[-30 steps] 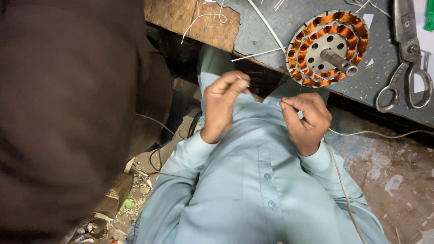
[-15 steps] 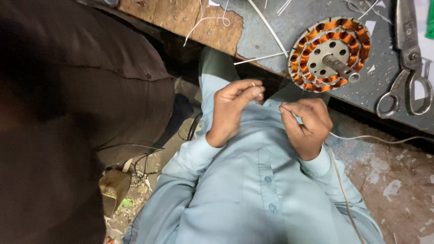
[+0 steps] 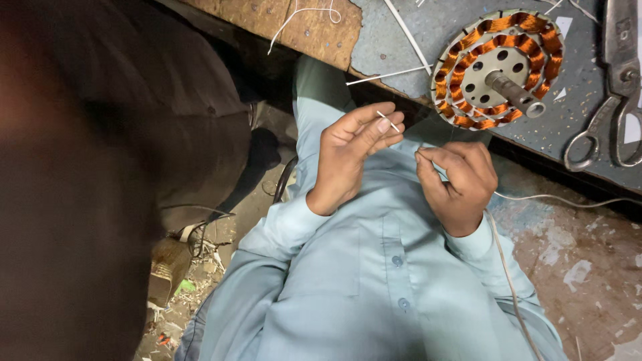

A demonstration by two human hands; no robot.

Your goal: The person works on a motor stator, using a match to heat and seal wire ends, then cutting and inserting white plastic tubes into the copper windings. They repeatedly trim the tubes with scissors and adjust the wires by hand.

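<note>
left hand (image 3: 354, 150): frame centre, fingertips pinching a short white sleeve piece (image 3: 388, 121), long axis slanting up-left
right hand (image 3: 461, 180): just right, fingers curled, pinching thin wire (image 3: 535, 198) trailing right
stator (image 3: 498, 67): upper right on bench (image 3: 401, 53), nearer right hand
scissors (image 3: 612, 93): far right

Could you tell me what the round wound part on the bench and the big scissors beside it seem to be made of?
Stator: orange, glossy coils, probably enamelled copper wire, around a dull grey metal disc with holes and a steel-looking shaft. Scissors: bare grey metal, dulled and scuffed, likely steel; no plastic grips show.
</note>
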